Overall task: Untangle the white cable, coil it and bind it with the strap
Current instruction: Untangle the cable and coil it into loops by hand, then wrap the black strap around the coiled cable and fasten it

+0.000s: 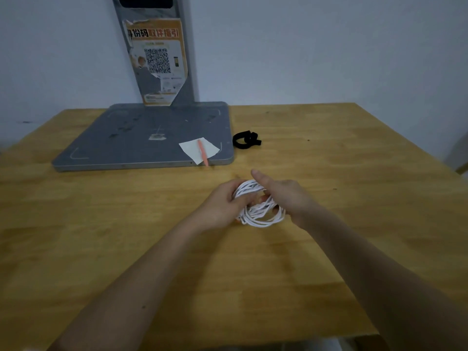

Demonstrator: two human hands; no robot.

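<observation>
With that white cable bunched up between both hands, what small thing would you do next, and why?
Probably keep the left hand gripping the white cable and reach the right hand forward for the black strap. The cable already sits in loops between both hands, and the strap lies untouched on the table beside the grey base, so binding seems the step left.

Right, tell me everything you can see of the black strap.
The black strap lies on the wooden table, just right of the grey base plate's front corner and beyond the hands. It looks like a flat fabric band, loosely curled into an open loop with its ends bunched to the right. Nothing holds it: both hands are on the white cable, well clear of it. Finer detail is too dark to make out.
</observation>
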